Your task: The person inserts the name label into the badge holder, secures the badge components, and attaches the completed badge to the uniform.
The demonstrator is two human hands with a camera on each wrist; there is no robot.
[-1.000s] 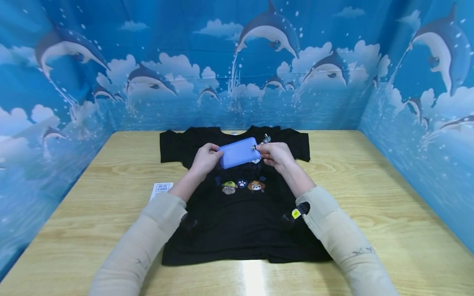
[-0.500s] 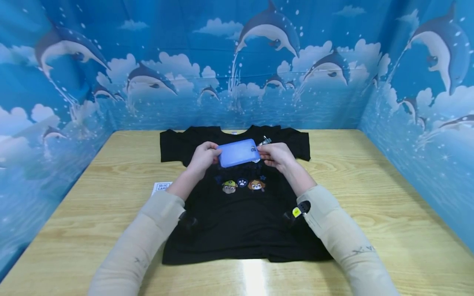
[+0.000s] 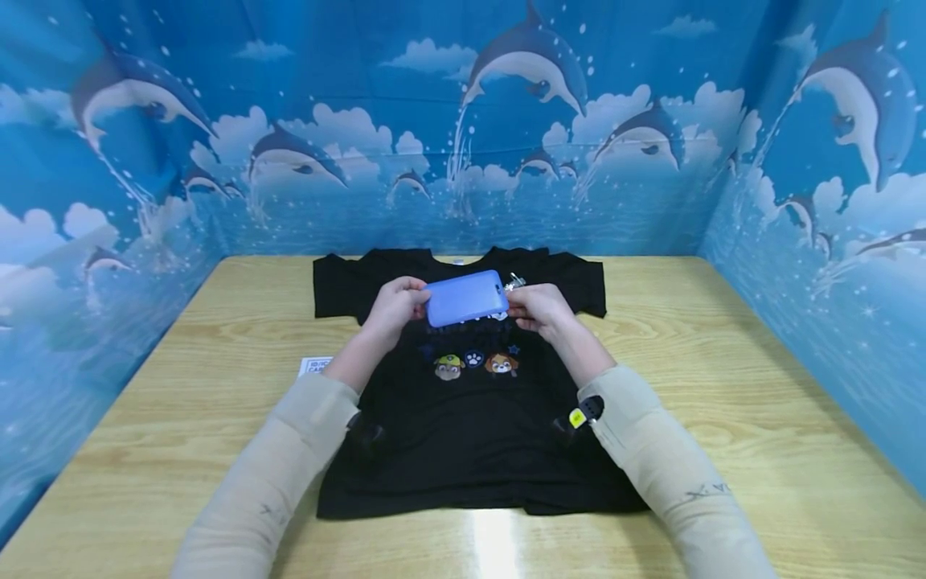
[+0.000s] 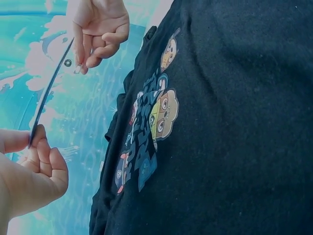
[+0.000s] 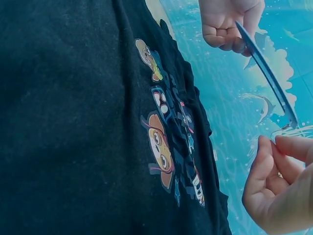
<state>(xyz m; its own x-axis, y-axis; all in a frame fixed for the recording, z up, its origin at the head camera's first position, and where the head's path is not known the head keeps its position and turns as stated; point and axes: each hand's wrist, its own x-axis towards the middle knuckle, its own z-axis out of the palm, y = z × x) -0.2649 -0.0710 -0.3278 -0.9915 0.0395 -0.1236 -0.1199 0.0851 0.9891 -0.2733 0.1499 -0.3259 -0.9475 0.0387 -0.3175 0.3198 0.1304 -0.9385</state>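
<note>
A translucent blue card holder point(image 3: 466, 299) is held up over the black T-shirt point(image 3: 470, 450), tilted slightly upward to the right. My left hand point(image 3: 396, 307) pinches its left end between thumb and fingers. At its other end is a slot point(image 3: 498, 289). There my right hand point(image 3: 542, 307) pinches a thin metal ring, its thumb and index fingertip right beside the slot end. Shiny metal hardware point(image 3: 515, 281) sticks up behind the right fingers. In the right wrist view a wire loop point(image 5: 281, 130) shows between the fingertips and the holder point(image 5: 269, 73), seen edge-on.
The T-shirt lies spread flat with cartoon dog prints point(image 3: 473, 363) on its chest. A white printed card point(image 3: 314, 365) lies on the wooden table point(image 3: 181, 386), partly behind my left forearm. A dolphin-print curtain point(image 3: 463, 193) stands along the back and sides.
The metal ring showed at the holder's slot a second ago; now the slot looks dark and the hardware sits slightly lower and left. Both hands stay nearly in place.
</note>
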